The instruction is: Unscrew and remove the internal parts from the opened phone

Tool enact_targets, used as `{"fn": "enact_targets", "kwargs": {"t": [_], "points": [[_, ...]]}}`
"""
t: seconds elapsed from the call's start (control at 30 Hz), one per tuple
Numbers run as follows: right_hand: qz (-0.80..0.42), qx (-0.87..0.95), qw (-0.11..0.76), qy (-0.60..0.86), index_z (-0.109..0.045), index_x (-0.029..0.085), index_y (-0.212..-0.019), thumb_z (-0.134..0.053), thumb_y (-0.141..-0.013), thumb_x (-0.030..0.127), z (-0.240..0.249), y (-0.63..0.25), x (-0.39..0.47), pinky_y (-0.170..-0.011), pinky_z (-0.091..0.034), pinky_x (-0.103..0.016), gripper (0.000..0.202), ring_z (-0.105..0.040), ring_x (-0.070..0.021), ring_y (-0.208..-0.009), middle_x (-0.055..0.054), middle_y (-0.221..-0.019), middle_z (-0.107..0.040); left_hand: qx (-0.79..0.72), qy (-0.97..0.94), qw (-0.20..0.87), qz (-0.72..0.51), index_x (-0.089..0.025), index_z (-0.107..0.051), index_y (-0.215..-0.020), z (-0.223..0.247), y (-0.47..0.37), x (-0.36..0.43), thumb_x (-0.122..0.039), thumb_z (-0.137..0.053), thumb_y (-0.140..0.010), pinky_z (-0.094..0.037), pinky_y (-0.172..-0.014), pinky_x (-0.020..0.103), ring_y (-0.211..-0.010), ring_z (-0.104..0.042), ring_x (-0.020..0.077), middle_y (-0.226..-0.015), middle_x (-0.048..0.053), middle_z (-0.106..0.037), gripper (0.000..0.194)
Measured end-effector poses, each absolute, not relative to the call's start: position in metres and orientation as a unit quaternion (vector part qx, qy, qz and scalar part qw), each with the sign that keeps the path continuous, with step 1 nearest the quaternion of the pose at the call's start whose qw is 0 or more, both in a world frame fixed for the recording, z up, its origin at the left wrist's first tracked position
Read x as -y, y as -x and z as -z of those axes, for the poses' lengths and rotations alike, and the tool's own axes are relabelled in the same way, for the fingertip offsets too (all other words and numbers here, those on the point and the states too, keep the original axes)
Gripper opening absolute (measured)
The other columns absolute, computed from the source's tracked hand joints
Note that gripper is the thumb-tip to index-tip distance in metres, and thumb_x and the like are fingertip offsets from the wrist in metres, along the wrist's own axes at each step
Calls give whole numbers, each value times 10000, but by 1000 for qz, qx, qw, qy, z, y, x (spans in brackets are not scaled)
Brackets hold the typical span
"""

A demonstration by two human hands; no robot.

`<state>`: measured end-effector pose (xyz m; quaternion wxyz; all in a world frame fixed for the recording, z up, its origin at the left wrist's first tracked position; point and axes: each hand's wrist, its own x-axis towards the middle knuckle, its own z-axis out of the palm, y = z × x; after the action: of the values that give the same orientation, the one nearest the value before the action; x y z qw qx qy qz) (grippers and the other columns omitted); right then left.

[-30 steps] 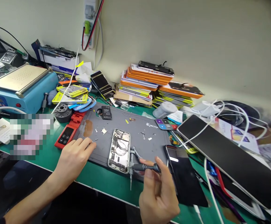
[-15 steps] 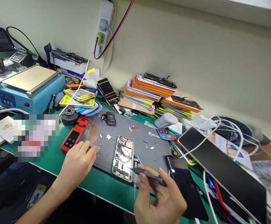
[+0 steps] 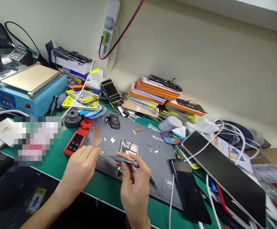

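My right hand (image 3: 136, 181) grips a slim grey screwdriver (image 3: 125, 160) near the middle of the mat, its tip pointing left. Under that hand lies an opened phone (image 3: 131, 147) with its inner parts bare; the hand and tool cover much of it. To the left, my left hand (image 3: 83, 165) rests at the mat's edge, fingers curled together; whatever may be between them is hidden. Tiny metal bits lie just beyond its fingertips. A black phone battery (image 3: 115, 121) is at the mat's far side. Another thin screwdriver (image 3: 156, 184) lies right of my right hand.
The grey mat (image 3: 150, 162) holds several small loose parts. Left of it sits a red device (image 3: 74, 143) with buttons. Further left is a blue heating plate machine (image 3: 29, 92). Phone boxes (image 3: 155, 90) are stacked by the wall. Dark screens (image 3: 224, 178) and white cables crowd the right.
My right hand has moved left and slightly up with the screwdriver, from the phone's lower right side to over its middle. My left hand stays nearly in place.
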<state>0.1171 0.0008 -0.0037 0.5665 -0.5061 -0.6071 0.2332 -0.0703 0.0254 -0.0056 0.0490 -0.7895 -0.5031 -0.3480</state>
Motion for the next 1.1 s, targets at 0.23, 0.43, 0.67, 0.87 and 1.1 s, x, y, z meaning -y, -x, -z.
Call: {"fn": "enact_targets", "kwargs": {"t": [0.23,0.43,0.67,0.87,1.1], "points": [[-293,418,690,513,-526,315,-1538,-634,-1096,326,-7,-141,8,-697,-669,-316,456,-780,-174,-833,-51,-1079,-784,431,784,-33,445,-195,-711,-1319,-12,66,-19,-209,-661,-1115,-603,-895,325,-943,-764,191,-1084,48,-814,211],[-326,390,690,516,-506,331,-1553,-751,-1020,336,-5,-166,9,-639,-624,-255,586,-685,-128,-713,-11,-995,-740,377,733,-355,442,-261,-736,-1422,-18,32,0,-300,-690,-1105,-651,-693,208,-850,-801,148,-1141,48,-847,323],[-361,406,674,501,-395,339,-1628,-687,-1051,349,-1,-161,18,-738,-672,-338,647,-747,-181,-836,-41,-1067,-744,370,710,-401,444,-241,-838,-1183,-5,11,-7,-282,-754,-1062,-680,-851,234,-942,-848,182,-1075,27,-874,153],[-426,395,665,469,-443,334,-1589,-697,-1048,341,-1,-162,20,-713,-684,-331,598,-735,-164,-778,-34,-1062,-758,357,743,-355,441,-232,-816,-1165,-6,18,-3,-187,-703,-1085,-646,-872,173,-906,-827,124,-1058,4,-866,145],[-484,369,674,419,-521,301,-1504,-718,-1031,319,-5,-166,17,-614,-665,-292,513,-733,-143,-675,-20,-1024,-774,317,772,-317,451,-208,-788,-1193,-7,16,0,-173,-631,-1121,-657,-900,223,-968,-836,153,-1098,42,-870,176]]}}
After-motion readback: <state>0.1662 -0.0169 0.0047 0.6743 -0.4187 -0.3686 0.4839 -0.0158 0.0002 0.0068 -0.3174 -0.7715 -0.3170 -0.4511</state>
